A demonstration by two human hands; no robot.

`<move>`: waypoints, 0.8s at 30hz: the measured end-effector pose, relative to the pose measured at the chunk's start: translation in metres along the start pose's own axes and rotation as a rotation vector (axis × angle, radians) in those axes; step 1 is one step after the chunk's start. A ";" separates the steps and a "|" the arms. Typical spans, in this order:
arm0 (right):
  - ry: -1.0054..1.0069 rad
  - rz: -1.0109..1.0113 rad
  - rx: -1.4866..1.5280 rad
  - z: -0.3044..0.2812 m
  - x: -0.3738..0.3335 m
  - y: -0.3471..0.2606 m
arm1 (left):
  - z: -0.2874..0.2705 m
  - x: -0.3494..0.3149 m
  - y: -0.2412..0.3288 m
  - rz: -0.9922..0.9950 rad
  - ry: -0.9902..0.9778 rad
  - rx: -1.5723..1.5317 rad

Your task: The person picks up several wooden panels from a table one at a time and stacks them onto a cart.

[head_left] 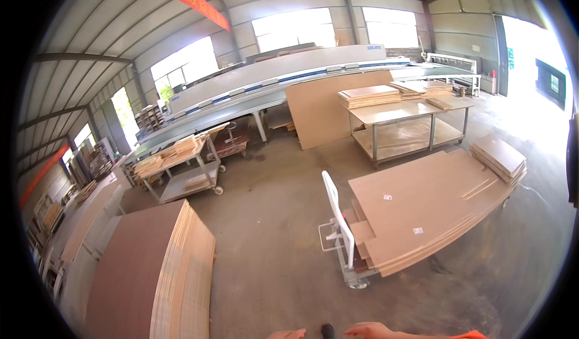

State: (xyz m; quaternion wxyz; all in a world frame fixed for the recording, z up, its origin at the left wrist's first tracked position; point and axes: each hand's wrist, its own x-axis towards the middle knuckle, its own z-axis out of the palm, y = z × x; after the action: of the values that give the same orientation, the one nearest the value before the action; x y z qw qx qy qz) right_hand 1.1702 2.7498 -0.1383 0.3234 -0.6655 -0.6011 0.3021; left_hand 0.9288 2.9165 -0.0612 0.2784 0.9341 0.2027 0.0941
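Observation:
At the bottom edge of the head view, my left hand (288, 334) shows only in part, its fingers stretched out with nothing seen in them. My right hand (369, 329) comes in beside it, open, fingers pointing left; an orange cuff (473, 335) shows farther along that arm. Between the two hands is the dark tip of what looks like a shoe (327, 330). Neither hand touches anything visible. Ahead and to the right stands a platform trolley with a white handle (339, 218), loaded with large brown boards (422, 200).
A tall stack of boards (181, 273) stands at the near left. Smaller panels (498, 155) lie on the trolley load's far end. Beyond are a work table (392, 111) with panel stacks, a leaning board (319, 113), a wheeled rack (187, 182) and a long machine (271, 74).

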 end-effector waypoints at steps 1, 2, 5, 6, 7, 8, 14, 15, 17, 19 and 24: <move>0.061 0.126 0.071 0.002 0.027 0.010 | -0.007 0.030 -0.035 0.061 -0.007 -0.026; 0.121 0.248 0.143 0.004 0.058 0.020 | -0.014 0.057 -0.066 -0.056 -0.036 -0.016; -0.013 0.419 0.300 0.008 0.169 0.060 | -0.022 0.121 -0.162 -0.319 -0.178 0.091; -0.018 0.373 0.208 0.007 0.216 0.059 | -0.013 0.123 -0.212 -0.359 -0.288 0.196; -0.026 0.355 0.116 -0.007 0.263 0.051 | 0.000 0.114 -0.258 -0.387 -0.420 0.279; 0.015 0.352 0.182 -0.022 0.299 0.048 | 0.027 0.080 -0.314 -0.377 -0.448 0.055; 0.031 0.003 -0.093 -0.093 0.521 0.071 | -0.062 0.134 -0.385 -0.962 -0.108 -0.788; 0.093 -0.004 -0.142 -0.103 0.548 0.082 | -0.074 0.150 -0.394 -1.011 0.072 -1.046; 0.186 0.075 -0.059 -0.129 0.602 0.098 | -0.088 0.216 -0.449 -0.984 0.145 -1.311; 0.291 0.220 0.003 -0.137 0.642 0.124 | -0.088 0.314 -0.532 -0.926 0.028 -1.468; 0.302 0.403 0.145 -0.171 0.727 0.139 | -0.157 0.610 -0.610 -0.284 -0.234 -0.185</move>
State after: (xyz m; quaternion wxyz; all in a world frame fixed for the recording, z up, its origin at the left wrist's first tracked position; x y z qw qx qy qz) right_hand 1.4582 3.4524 -0.1542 0.3898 -0.7843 -0.3781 0.2999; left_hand 1.2332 3.7209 -0.2335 0.3952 0.8711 0.2891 -0.0368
